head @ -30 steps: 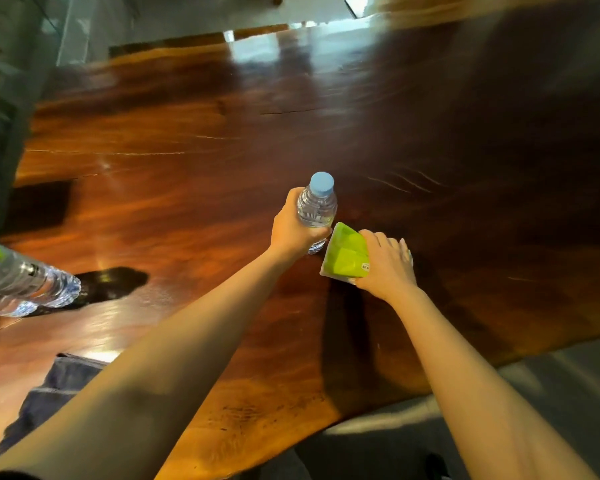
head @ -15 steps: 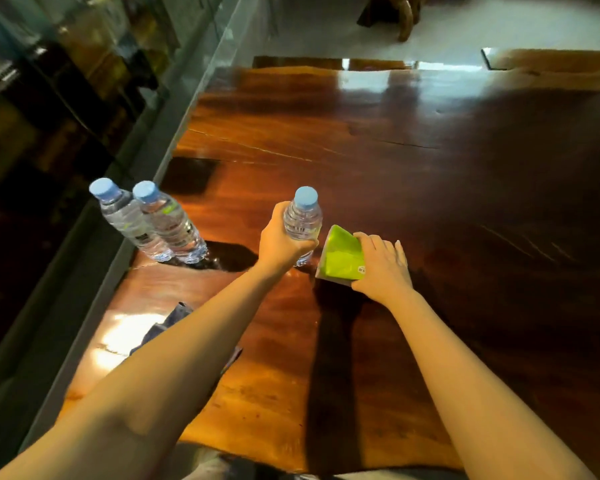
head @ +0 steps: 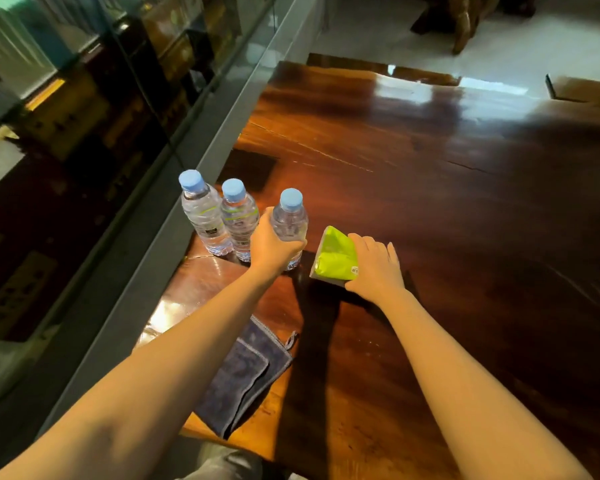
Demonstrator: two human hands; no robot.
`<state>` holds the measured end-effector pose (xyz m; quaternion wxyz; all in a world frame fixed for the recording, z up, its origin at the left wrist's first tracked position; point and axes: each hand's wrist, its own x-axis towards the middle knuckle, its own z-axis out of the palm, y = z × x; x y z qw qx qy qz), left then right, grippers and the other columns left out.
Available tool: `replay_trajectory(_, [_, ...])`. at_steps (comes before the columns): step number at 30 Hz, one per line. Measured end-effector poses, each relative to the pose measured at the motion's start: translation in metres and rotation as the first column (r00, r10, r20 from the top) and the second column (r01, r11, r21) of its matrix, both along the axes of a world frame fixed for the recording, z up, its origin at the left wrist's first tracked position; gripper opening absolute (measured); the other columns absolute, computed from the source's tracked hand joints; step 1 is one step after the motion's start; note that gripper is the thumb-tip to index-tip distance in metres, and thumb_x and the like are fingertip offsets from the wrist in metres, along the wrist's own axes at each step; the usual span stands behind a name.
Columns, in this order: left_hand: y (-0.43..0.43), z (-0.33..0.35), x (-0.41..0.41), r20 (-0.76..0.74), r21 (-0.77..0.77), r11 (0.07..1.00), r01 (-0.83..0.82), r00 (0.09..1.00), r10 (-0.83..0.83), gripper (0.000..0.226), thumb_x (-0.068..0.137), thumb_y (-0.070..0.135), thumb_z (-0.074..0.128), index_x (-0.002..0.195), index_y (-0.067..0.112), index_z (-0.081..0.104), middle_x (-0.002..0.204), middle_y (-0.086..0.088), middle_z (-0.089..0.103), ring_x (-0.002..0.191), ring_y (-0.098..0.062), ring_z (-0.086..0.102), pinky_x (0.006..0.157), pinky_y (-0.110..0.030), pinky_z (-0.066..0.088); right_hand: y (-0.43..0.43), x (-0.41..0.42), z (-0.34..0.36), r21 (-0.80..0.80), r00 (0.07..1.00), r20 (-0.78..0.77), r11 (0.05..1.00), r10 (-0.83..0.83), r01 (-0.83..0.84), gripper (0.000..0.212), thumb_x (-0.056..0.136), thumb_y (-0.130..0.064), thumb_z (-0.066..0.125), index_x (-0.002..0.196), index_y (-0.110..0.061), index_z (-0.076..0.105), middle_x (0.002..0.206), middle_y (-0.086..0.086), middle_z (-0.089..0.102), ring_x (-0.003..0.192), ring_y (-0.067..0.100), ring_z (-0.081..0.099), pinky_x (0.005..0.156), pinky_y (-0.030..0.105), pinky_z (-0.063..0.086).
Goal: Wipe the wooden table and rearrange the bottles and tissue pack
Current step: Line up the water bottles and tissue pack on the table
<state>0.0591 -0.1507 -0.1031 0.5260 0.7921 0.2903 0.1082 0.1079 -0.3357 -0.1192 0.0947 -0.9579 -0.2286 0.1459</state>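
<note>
My left hand (head: 272,245) is wrapped around a clear water bottle with a blue cap (head: 291,216), which stands upright on the glossy wooden table (head: 430,202). Right beside it to the left stand two more blue-capped bottles (head: 201,213) (head: 239,216), close to the table's left edge. My right hand (head: 374,268) grips a lime-green tissue pack (head: 335,254) that rests tilted on the table, just right of the held bottle. A folded dark blue cloth (head: 243,375) lies on the table near its front edge, partly under my left forearm.
A grey ledge and a glass wall (head: 136,168) run along the table's left edge. The table's wood stretches far to the right and back. Pale floor and wooden furniture legs (head: 461,26) lie beyond the far end.
My left hand has carried the bottle left until it stands next to the other two. My right hand has moved the tissue pack left along with it. The view has swung left.
</note>
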Motion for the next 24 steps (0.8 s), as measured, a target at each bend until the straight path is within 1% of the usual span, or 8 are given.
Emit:
replay_trajectory(4, [0.008, -0.002, -0.001, -0.031, 0.002, 1.000, 0.011, 0.999, -0.011, 0.051, 0.061, 0.014, 0.080, 0.106, 0.009, 0.057, 0.093, -0.003, 0.066, 0.083, -0.021, 0.063, 0.075, -0.027, 0.048, 0.016, 0.003, -0.006, -0.028, 1.000, 0.012, 1.000, -0.005, 0.005, 0.093, 0.069, -0.032, 0.078, 0.143, -0.022, 0.023, 0.139, 0.004, 0.042, 0.132, 0.027, 0.038, 0.117, 0.049, 0.015])
replay_trajectory(7, [0.010, -0.003, -0.004, -0.042, -0.011, 0.999, 0.034, 0.999, -0.034, 0.049, 0.060, 0.011, 0.080, 0.104, 0.005, 0.057, 0.095, -0.008, 0.069, 0.087, -0.025, 0.067, 0.075, -0.031, 0.051, 0.026, 0.006, -0.009, -0.052, 1.000, 0.019, 0.999, 0.005, -0.004, 0.094, 0.068, -0.032, 0.078, 0.144, -0.022, 0.022, 0.139, 0.004, 0.042, 0.132, 0.026, 0.039, 0.117, 0.049, 0.015])
replay_trajectory(10, [0.011, -0.001, -0.007, -0.031, -0.017, 0.997, 0.069, 0.997, -0.069, 0.048, 0.062, 0.013, 0.080, 0.104, 0.005, 0.057, 0.098, -0.011, 0.070, 0.089, -0.024, 0.067, 0.076, -0.033, 0.052, 0.035, 0.006, -0.013, -0.082, 0.999, 0.037, 0.996, 0.022, -0.019, 0.094, 0.068, -0.031, 0.078, 0.144, -0.021, 0.022, 0.138, 0.003, 0.043, 0.131, 0.025, 0.039, 0.117, 0.050, 0.015])
replay_trajectory(13, [0.012, 0.002, -0.009, -0.060, -0.015, 0.994, 0.104, 0.993, -0.105, 0.042, 0.065, 0.016, 0.077, 0.101, 0.006, 0.058, 0.097, -0.010, 0.071, 0.090, -0.024, 0.068, 0.075, -0.034, 0.053, 0.040, 0.005, -0.017, -0.124, 0.998, 0.056, 0.992, 0.030, -0.023, 0.092, 0.070, -0.027, 0.076, 0.144, -0.021, 0.022, 0.138, 0.002, 0.043, 0.130, 0.025, 0.039, 0.116, 0.052, 0.015])
replay_trajectory(16, [0.014, 0.003, -0.014, -0.118, 0.004, 0.997, 0.080, 0.990, -0.079, 0.034, 0.070, 0.021, 0.077, 0.095, 0.013, 0.054, 0.100, -0.011, 0.069, 0.089, -0.024, 0.063, 0.072, -0.029, 0.044, 0.044, 0.002, -0.021, -0.156, 1.000, 0.023, 0.988, 0.013, -0.010, 0.091, 0.072, -0.022, 0.074, 0.145, -0.022, 0.021, 0.139, 0.002, 0.042, 0.132, 0.025, 0.036, 0.116, 0.053, 0.013])
replay_trajectory(18, [0.015, 0.001, -0.018, -0.147, 0.006, 0.997, 0.077, 0.986, -0.075, 0.037, 0.072, 0.024, 0.076, 0.102, 0.011, 0.057, 0.104, -0.010, 0.069, 0.095, -0.026, 0.063, 0.074, -0.027, 0.041, 0.045, 0.000, -0.024, -0.173, 1.000, -0.010, 0.985, -0.005, 0.004, 0.092, 0.073, -0.021, 0.074, 0.146, -0.023, 0.018, 0.141, 0.002, 0.039, 0.135, 0.024, 0.033, 0.116, 0.053, 0.012])
replay_trajectory(20, [0.018, -0.003, -0.021, -0.157, 0.002, 0.997, 0.078, 0.985, -0.077, 0.040, 0.073, 0.026, 0.075, 0.107, 0.010, 0.060, 0.106, -0.008, 0.070, 0.098, -0.024, 0.064, 0.076, -0.026, 0.042, 0.044, -0.002, -0.026, -0.177, 1.000, -0.019, 0.984, -0.017, 0.014, 0.094, 0.074, -0.022, 0.073, 0.147, -0.022, 0.014, 0.144, 0.002, 0.036, 0.138, 0.024, 0.029, 0.116, 0.053, 0.012])
replay_trajectory(24, [0.020, -0.007, -0.025, -0.181, 0.029, 0.995, 0.094, 0.980, -0.087, 0.039, 0.075, 0.030, 0.074, 0.106, 0.008, 0.063, 0.105, -0.009, 0.072, 0.099, -0.024, 0.065, 0.086, -0.035, 0.051, 0.043, -0.005, -0.027, -0.179, 0.998, -0.049, 0.983, -0.037, 0.028, 0.102, 0.074, -0.028, 0.075, 0.149, -0.021, 0.006, 0.151, 0.004, 0.028, 0.143, 0.025, 0.020, 0.116, 0.054, 0.010])
